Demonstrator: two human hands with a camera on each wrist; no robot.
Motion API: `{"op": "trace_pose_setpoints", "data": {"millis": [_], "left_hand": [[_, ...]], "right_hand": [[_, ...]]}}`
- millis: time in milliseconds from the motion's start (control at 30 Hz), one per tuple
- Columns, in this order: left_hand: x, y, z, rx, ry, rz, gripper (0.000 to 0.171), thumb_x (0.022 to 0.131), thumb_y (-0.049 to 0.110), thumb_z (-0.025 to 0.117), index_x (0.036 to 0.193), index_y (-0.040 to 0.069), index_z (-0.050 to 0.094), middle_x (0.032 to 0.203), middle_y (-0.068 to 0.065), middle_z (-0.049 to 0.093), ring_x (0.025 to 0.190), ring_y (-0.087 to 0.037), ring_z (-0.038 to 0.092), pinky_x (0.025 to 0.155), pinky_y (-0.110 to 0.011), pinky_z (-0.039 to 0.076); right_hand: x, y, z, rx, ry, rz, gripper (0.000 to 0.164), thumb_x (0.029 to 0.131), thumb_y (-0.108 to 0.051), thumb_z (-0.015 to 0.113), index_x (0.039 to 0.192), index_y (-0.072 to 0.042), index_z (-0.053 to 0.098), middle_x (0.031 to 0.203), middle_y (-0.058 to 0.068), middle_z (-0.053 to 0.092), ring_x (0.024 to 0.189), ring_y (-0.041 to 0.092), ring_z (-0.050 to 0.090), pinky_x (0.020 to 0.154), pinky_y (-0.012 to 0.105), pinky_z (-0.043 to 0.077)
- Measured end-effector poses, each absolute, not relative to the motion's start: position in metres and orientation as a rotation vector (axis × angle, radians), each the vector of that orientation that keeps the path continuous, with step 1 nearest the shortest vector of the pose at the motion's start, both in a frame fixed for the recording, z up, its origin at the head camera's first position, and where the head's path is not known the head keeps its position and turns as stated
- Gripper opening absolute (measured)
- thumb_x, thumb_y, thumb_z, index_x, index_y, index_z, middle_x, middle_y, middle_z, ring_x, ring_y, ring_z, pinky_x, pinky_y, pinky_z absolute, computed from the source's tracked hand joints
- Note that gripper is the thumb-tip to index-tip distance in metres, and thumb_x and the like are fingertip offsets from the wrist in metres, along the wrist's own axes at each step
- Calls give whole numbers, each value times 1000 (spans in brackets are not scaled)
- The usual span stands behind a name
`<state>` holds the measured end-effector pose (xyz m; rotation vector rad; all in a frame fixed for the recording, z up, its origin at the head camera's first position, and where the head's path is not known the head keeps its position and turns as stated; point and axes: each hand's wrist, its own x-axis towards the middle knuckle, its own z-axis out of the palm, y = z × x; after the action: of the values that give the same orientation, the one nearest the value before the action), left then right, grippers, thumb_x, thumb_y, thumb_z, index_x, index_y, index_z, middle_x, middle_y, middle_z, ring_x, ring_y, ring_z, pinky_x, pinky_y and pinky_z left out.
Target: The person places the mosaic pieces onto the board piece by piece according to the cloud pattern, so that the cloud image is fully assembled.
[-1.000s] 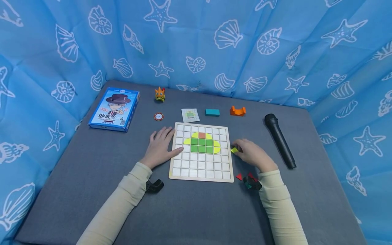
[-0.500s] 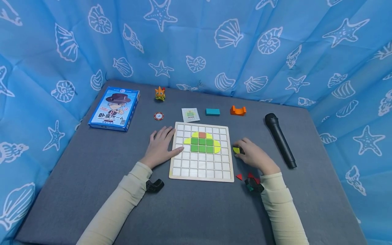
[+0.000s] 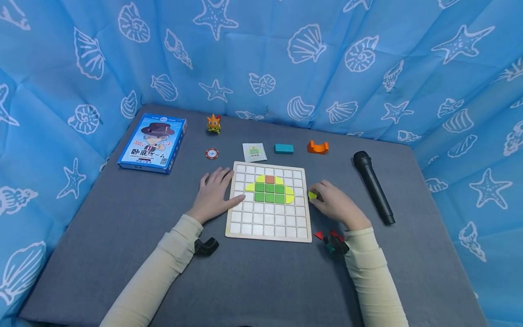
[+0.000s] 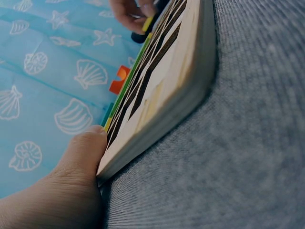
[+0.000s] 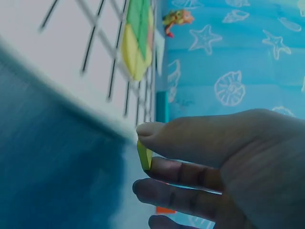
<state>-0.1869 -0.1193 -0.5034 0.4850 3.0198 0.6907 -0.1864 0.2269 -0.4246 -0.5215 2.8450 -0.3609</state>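
Observation:
A square wooden grid board (image 3: pixel 268 222) lies flat mid-table, with green, yellow and one brownish-red tile set in its upper cells. My left hand (image 3: pixel 213 196) rests spread at the board's left edge, thumb lying over the rim; the left wrist view shows that thumb (image 4: pixel 83 152) against the board's side. Just off the right edge, my right hand (image 3: pixel 336 204) pinches a yellow tile (image 5: pixel 145 155) between thumb and index finger. In the head view the fingers partly cover this yellow tile, and its full outline is hidden.
Red triangular pieces (image 3: pixel 319 235) lie near the right wrist, partly under its camera. Behind the board are a pattern card (image 3: pixel 254 152), a teal block (image 3: pixel 283 149) and an orange block (image 3: pixel 318 147). A microphone (image 3: pixel 373 187) lies right; a game box (image 3: pixel 152 143), chip (image 3: pixel 212 153) and figurine (image 3: pixel 214 123) stand left.
My right hand shifts slightly away from the board, then back toward its edge, and the yellow tile turns between its fingers. The left hand stays put.

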Motion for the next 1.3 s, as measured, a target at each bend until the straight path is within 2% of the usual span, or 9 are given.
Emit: {"op": "trace_pose_setpoints", "data": {"millis": [167,400,667,833,1067,1300], "left_hand": [[-188,-119,-504,492,3025,709,84,89,67,46,152,15,28,156,-9,28,146,-30,16,113,-59,8],[-187,-119,-505,484,3031,715,76,94,61,43,152,15,29,155,-10,29,146,-30,17,113,-59,8],[-188,-119,-505,514,3027,706,84,88,69,47,152,18,28,156,-9,28,146,-29,16,114,-58,9],[-187,-121,-505,544,3023,717,82,89,66,48,152,17,29,155,-11,27,146,-30,16,116,-54,10],[-187,-123,-508,576,3034,723,83,88,65,51,151,15,31,156,-12,26,145,-33,17,114,-57,12],[-189,-124,-505,589,3014,665,87,86,67,51,152,16,27,157,-10,23,145,-31,16,114,-57,12]], "right_hand": [[-187,207,-413,-593,2850,-382,34,90,-15,67,120,-2,61,109,10,59,92,22,58,79,40,53],[-188,176,-412,-730,2823,-398,32,92,-18,64,121,-5,61,111,9,60,96,21,61,84,40,53],[-189,150,-418,-858,2819,-394,33,91,-23,66,120,-8,63,109,5,61,92,17,61,82,35,53],[-189,129,-420,-986,2803,-374,32,90,-22,68,118,-7,64,109,5,61,91,15,61,81,32,53],[-192,103,-425,-1123,2789,-296,32,91,-22,67,119,-7,64,108,5,62,91,14,61,81,29,52],[-195,87,-429,-1197,2822,-201,32,90,-24,68,118,-8,65,108,4,63,92,14,62,82,28,53]]}}
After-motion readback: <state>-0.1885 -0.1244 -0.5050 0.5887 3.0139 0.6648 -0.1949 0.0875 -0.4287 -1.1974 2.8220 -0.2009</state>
